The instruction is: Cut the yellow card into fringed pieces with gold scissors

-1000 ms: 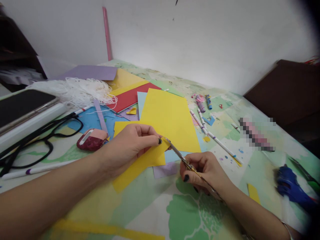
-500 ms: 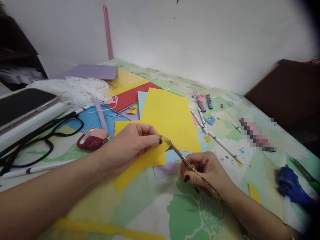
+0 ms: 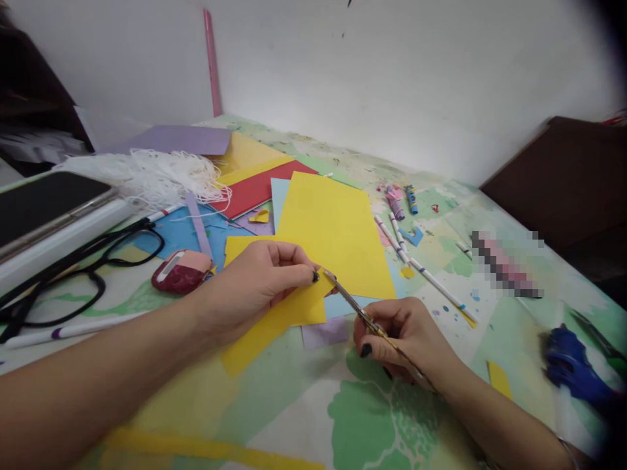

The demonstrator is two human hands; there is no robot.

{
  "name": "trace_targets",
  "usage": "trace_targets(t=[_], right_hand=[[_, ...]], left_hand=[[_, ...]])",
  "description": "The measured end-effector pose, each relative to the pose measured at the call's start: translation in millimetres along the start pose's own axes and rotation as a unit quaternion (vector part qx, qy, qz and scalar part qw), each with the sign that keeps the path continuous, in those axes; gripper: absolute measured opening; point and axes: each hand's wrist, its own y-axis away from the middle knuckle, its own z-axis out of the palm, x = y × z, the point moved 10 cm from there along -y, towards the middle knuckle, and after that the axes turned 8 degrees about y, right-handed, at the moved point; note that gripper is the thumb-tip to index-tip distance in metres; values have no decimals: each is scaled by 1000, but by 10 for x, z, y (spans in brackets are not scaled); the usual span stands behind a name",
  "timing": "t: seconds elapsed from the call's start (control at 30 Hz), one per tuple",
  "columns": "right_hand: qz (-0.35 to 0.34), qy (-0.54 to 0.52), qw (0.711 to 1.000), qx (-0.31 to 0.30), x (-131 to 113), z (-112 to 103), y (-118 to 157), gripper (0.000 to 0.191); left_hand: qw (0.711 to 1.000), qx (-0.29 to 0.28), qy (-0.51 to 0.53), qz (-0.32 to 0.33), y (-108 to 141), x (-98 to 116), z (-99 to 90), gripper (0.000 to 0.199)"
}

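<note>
In the head view my left hand (image 3: 272, 274) pinches a piece of yellow paper (image 3: 321, 288) between thumb and fingers. My right hand (image 3: 409, 333) is wrapped round the handles of a pair of scissors (image 3: 349, 299), whose metal blades point up and left. The blade tips meet the paper's edge right beside my left thumb. Whether the blades are parted is too fine to make out. Behind and beneath my left hand lies a large yellow sheet (image 3: 333, 228), partly over light blue paper. A small lilac paper piece (image 3: 326, 331) rests between my hands.
Black glasses (image 3: 100, 287), a phone (image 3: 53, 205), a maroon case (image 3: 181, 271) and white string (image 3: 147, 173) crowd the left. Markers (image 3: 435, 287), small rolled paper figures (image 3: 394, 202) and a blue glue gun (image 3: 571, 359) lie right. A wall (image 3: 367, 85) stands behind.
Hardly anything differs. Both hands keep their places with the scissors at the paper's edge, and the view shifts very slightly.
</note>
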Motion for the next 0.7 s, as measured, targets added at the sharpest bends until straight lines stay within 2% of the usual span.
trace_targets(t=[0.7], right_hand=[[13, 13, 1000, 4, 1, -11, -3, 26]], left_hand=[[1000, 5, -9, 4, 8, 14, -1, 4]])
